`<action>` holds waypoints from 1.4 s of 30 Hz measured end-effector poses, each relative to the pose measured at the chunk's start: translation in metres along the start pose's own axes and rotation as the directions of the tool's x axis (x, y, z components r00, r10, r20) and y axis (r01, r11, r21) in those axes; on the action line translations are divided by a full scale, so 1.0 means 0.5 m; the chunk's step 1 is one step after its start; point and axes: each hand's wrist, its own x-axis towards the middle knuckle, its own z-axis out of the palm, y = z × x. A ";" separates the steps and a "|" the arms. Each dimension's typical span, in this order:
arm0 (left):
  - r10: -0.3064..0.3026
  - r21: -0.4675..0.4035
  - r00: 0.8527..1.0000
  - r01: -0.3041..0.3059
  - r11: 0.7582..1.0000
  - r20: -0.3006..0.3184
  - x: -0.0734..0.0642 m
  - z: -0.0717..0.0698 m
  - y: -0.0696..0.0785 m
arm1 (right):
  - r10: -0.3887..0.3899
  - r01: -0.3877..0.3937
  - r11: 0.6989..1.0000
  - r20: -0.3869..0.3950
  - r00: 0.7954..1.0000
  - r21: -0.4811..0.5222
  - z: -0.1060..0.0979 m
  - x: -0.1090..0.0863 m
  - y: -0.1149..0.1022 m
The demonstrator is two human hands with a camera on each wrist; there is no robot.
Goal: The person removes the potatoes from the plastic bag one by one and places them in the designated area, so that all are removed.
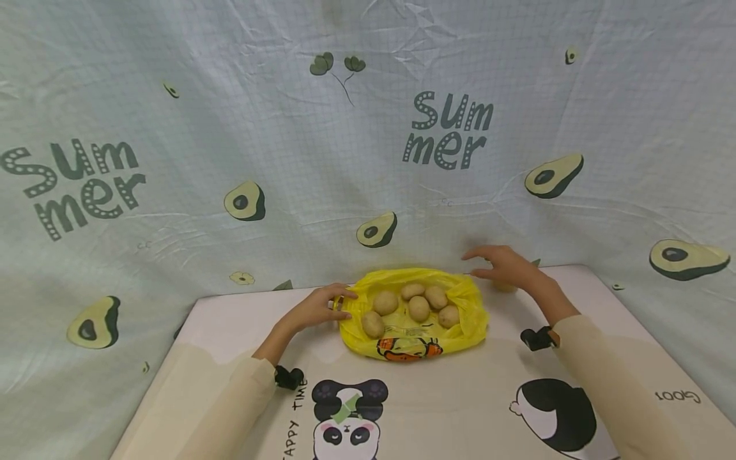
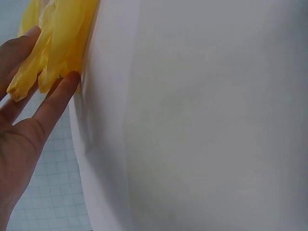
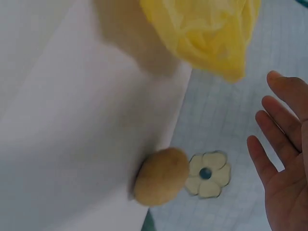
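I count six potatoes (image 1: 418,308) already in the yellow plastic bag (image 1: 468,322), whose edge my left hand (image 1: 318,309) pinches. One loose potato (image 3: 160,176) remains on the bench (image 1: 460,390); my right hand (image 1: 506,265) hovers over it, fingers spread, holding nothing.

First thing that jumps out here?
A bright yellow bag lies open mid-table with six potatoes on it. The left hand pinches the bag's left edge. The right hand hovers open over one more stray potato at the table's far edge, right of the bag.
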 end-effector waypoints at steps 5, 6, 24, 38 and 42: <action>-0.003 0.000 1.000 0.003 1.000 -0.001 0.000 0.002 -0.003 | -0.048 0.048 0.998 0.001 0.999 0.033 0.005 0.007 -0.050; -0.003 -0.001 1.000 0.003 1.000 -0.001 0.000 0.002 -0.004 | -0.068 0.068 0.997 -0.004 0.998 0.041 0.006 0.009 -0.059; 0.002 -0.003 1.000 -0.002 1.000 0.002 0.004 -0.001 -0.002 | -0.291 0.291 0.957 0.080 0.953 0.022 0.033 0.026 -0.173; 0.007 0.004 1.000 -0.007 1.000 0.007 0.004 0.001 -0.002 | -0.362 0.351 0.931 0.138 0.922 0.098 0.069 0.029 -0.212; 0.013 0.000 1.000 -0.013 1.000 0.009 0.003 0.001 -0.001 | -0.356 0.348 0.935 0.159 0.921 0.072 0.074 0.030 -0.224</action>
